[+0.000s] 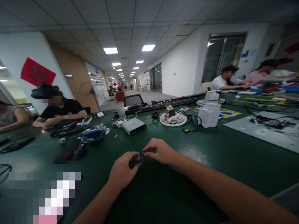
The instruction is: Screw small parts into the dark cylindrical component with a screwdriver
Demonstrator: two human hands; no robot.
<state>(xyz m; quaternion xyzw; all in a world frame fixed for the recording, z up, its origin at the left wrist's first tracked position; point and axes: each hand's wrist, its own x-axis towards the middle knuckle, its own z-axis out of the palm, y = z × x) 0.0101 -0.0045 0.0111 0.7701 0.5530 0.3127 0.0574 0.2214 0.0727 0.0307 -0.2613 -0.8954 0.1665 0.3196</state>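
Observation:
Over the green table [168, 177], my left hand [123, 169] is closed around a small dark cylindrical device [136, 160], whose open-looking end faces right. My right hand [160, 151] pinches at that end with thumb and fingers. Something small and dark seems to sit between its fingertips, too small to name. Both hands are close together, almost touching at the device. Beyond them lies a silver optical disc drive [134, 126] with a black front edge.
Past the drive sit a white fan grille with an exposed motor [173, 118], a small black box [155, 115] and a white plastic housing [209, 115]. To the left is a blue-and-white item [93, 133]. A grey panel [263, 130] lies right. Several people work around the tables.

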